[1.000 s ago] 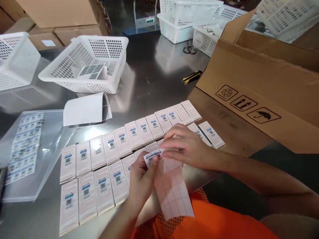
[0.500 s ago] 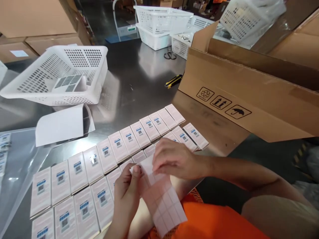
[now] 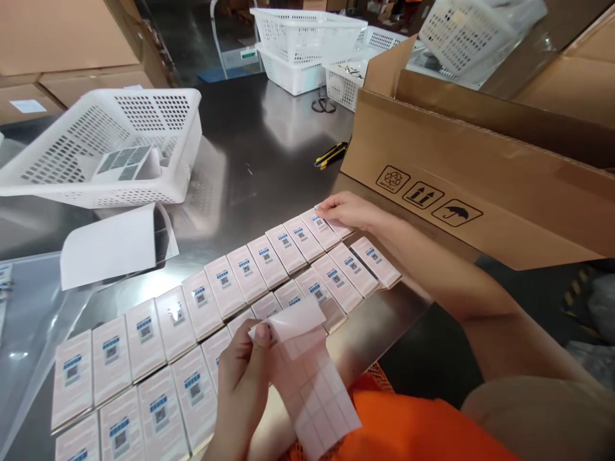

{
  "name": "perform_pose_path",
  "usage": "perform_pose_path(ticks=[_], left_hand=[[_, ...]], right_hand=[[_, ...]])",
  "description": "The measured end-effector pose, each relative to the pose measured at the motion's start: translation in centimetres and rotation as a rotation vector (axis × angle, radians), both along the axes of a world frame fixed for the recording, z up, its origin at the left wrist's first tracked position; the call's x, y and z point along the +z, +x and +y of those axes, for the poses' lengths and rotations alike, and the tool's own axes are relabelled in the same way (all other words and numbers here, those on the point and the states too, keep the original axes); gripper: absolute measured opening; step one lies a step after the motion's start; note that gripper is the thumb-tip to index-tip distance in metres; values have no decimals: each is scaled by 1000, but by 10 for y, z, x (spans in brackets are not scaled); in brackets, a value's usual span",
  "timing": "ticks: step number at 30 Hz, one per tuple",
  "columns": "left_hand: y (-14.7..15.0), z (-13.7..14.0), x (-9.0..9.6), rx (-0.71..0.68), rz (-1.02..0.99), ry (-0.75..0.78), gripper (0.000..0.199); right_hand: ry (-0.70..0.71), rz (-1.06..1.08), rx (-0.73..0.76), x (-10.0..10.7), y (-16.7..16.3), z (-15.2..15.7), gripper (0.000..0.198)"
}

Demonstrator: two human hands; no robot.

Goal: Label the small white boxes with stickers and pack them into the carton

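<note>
This is a packing or warehouse workstation. A steel worktable [image 3: 269, 147] carries two rows of small labelled boxes [image 3: 250, 272] just under the fingers. Beyond the fingertips lie a utility knife [image 3: 330, 154] and scissors [image 3: 323, 104]. White plastic baskets [image 3: 115, 150] stand farther out, a large open shipping carton [image 3: 480, 173] sits just beside the reaching fingers, and stacked cardboard cartons [image 3: 72, 45] fill the background.
</note>
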State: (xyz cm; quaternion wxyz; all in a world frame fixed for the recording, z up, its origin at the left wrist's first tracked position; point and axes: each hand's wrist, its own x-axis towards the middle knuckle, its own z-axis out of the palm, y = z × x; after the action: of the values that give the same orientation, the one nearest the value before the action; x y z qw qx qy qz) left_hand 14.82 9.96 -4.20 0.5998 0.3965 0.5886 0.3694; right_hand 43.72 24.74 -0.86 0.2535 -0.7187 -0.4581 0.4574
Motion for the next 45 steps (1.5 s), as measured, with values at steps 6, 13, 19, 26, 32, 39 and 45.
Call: perform_pose_path(ticks=[6,13,19,26,32,39,45], left_hand=[[-1,0,0,-9,-5,9,51],[-1,1,1,-6,-3,-2,52],[1,-1,4,7,6,-2,53],[2,0,5,21,0,15,51],[1,0,2,13,8,21,51],[-1,-1,0,-8,11,11,51],[-3,1,-5,-62,12,21,49]], right_hand=[[-4,7,1,5,-6,-3,17],[63,-48,19,-4,-6,-4,16],[228,-165,104,-25,5,2,19],[270,-357,102,-28,2,0,15],[333,-420,97,-28,0,-2,13],[358,-457,77,-26,-8,-12,14],[306,-520,-91,-18,-2,-2,82]])
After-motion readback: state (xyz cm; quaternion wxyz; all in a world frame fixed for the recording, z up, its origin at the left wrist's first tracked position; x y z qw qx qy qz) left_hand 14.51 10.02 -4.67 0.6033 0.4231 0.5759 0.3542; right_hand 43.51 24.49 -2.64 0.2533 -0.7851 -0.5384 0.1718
